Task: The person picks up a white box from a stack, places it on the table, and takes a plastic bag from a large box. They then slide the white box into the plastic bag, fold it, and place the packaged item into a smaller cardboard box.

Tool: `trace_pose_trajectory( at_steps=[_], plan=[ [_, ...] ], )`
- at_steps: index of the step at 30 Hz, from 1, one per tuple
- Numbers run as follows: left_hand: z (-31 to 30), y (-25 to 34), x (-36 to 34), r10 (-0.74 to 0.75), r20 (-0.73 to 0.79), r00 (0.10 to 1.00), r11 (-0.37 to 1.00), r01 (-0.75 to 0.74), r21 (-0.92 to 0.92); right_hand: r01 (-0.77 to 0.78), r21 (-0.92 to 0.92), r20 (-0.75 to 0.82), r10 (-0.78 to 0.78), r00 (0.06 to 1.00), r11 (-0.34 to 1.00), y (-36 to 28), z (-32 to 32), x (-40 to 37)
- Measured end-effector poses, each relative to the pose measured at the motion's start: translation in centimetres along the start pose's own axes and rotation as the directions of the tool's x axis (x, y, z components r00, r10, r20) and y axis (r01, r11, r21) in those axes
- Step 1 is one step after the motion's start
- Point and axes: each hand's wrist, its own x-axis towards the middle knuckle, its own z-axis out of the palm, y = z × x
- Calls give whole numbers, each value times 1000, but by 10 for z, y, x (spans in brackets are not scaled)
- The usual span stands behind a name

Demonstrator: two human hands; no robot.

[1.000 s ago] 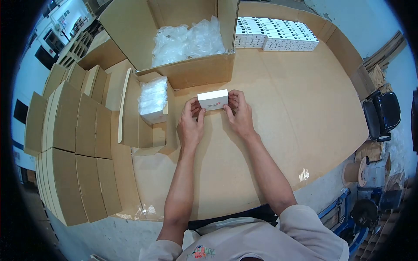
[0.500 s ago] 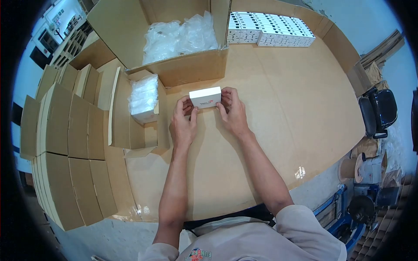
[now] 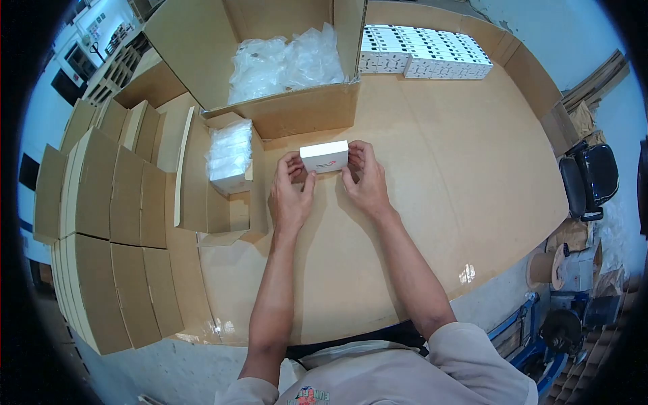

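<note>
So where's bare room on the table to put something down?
The table is bare right of the right hand, in front of the white box rows. Another bare patch lies between the forearms. The left is crowded: stacked cartons, an open carton, and behind it a big open box.

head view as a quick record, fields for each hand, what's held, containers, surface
left hand: on the left end of the white box
right hand: on its right end
held: white box, red mark on front, between left hand and right hand
small carton: open, left of the hands, holds plastic-wrapped packs
large carton: open, beyond the hands, holds clear plastic
surface: cardboard
lifted or resting: cannot tell
</note>
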Motion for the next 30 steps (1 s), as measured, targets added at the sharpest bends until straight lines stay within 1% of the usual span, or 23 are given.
trace_pose_trajectory(
  at_steps=[1,2,4,5,7,8,11,12,14,15,16,19,20,22,24,25,27,28,30],
  plan=[
    [3,4,-2,34,-59,998,999,-35,-11,7,8,-2,-7,1000,1000,-2,-1,0],
    [4,7,-3,70,-121,990,997,-73,-21,18,-3,-36,-18,999,1000,0,-1,1],
    [2,7,-7,186,-206,961,982,-181,43,46,-26,-102,-48,994,999,8,-3,2],
    [0,8,-8,247,-247,937,969,-234,80,41,-67,-140,-50,989,997,11,-4,3],
    [-7,22,-8,324,-234,917,942,-291,167,24,-148,-217,-56,975,989,17,-6,2],
    [-10,31,-5,360,-223,906,925,-317,209,-5,-98,-249,-20,968,995,18,-6,1],
    [-10,58,16,411,-218,885,908,-377,182,-29,-5,-286,26,958,1000,21,-7,0],
    [-8,75,28,405,-260,877,914,-378,146,-36,-21,-286,28,958,999,21,-7,-1],
    [-7,85,62,422,-278,863,906,-394,153,-39,-54,-289,22,957,998,21,-8,-3],
    [-7,90,81,431,-287,855,902,-403,156,-37,-36,-294,25,955,999,23,-8,-2],
    [-9,97,101,405,-281,870,914,-379,146,-38,-20,-300,31,953,999,26,-9,-2],
    [-7,91,177,284,-166,944,959,-277,65,-72,13,-311,72,948,997,31,-7,-12],
    [-3,85,219,303,-167,938,943,-270,192,-71,23,-317,74,945,997,31,-7,-2],
    [14,56,279,304,-148,941,879,-217,424,-76,4,-309,73,948,997,22,-10,-1],
    [27,24,317,246,-47,968,799,-175,575,-80,-1,-310,76,948,997,19,-10,1],
    [29,17,329,207,-5,978,749,-155,644,-82,-1,-310,78,948,997,20,-10,1],
    [31,12,333,24,36,999,772,-41,634,-84,4,-313,81,946,996,20,-8,5],
    [34,9,335,-74,63,995,775,18,631,-82,7,-315,80,946,997,20,-8,5],
    [32,10,335,-10,25,1000,819,-6,573,-97,0,-318,92,944,995,18,-7,1]
  ],
)
